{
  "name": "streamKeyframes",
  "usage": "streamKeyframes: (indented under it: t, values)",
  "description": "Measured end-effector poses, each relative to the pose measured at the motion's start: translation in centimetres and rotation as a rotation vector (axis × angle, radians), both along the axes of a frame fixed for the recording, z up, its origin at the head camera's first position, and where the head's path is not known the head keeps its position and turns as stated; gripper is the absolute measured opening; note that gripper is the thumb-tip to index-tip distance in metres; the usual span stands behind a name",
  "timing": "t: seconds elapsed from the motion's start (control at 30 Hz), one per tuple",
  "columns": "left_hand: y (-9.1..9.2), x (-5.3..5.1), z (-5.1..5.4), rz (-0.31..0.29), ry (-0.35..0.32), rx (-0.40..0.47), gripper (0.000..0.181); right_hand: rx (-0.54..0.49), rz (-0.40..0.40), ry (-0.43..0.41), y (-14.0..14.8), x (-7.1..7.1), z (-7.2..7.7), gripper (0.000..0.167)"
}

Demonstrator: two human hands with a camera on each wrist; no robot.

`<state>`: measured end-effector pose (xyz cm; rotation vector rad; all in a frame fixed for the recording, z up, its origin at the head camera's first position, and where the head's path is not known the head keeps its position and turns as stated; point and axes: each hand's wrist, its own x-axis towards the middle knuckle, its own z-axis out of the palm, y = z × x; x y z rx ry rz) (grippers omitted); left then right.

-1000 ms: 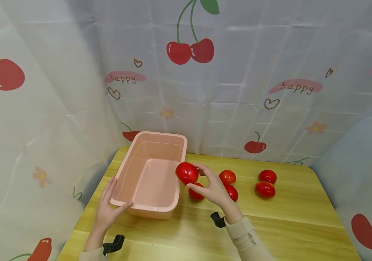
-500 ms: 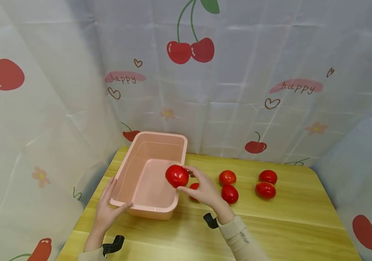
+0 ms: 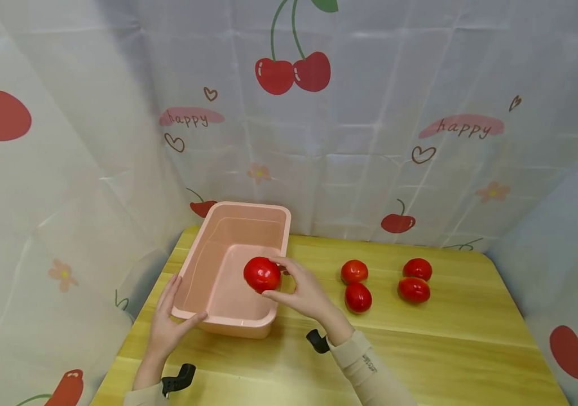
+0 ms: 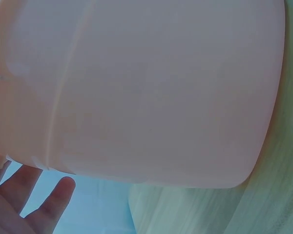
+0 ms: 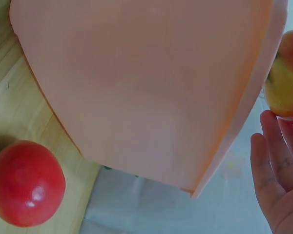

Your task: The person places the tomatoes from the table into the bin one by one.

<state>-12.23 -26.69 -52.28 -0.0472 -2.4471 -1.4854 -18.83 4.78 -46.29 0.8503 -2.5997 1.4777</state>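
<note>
Left hand (image 3: 164, 326) sits spread wide, probably steadying the pink tub (image 3: 233, 322) below the right hand (image 3: 306, 292), which pinches a red fruit (image 3: 261, 274).

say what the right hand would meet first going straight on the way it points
Likely the left wall of the pink tub, met first by the red fruit in the right hand; height is unclear, so it might pass over to the printed curtain.

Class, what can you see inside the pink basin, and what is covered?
Inside the basin, its bare pink floor shows. The right hand holds a red fruit over it, covering part of that floor; whatever lies behind them cannot be seen.
</note>
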Motion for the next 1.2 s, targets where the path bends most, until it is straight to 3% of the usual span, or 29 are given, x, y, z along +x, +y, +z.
streamKeyframes:
  t: [0.77,1.2]
  values:
    - [0.1,-0.1,-0.1,0.021,0.009,0.006,0.098,0.047,0.029,0.037,-0.7,0.2,-0.2,0.067]
    - [0.2,-0.1,0.1,0.025,0.006,0.006,0.098,0.029,0.003,0.010,2.3,-0.9,-0.7,0.060]
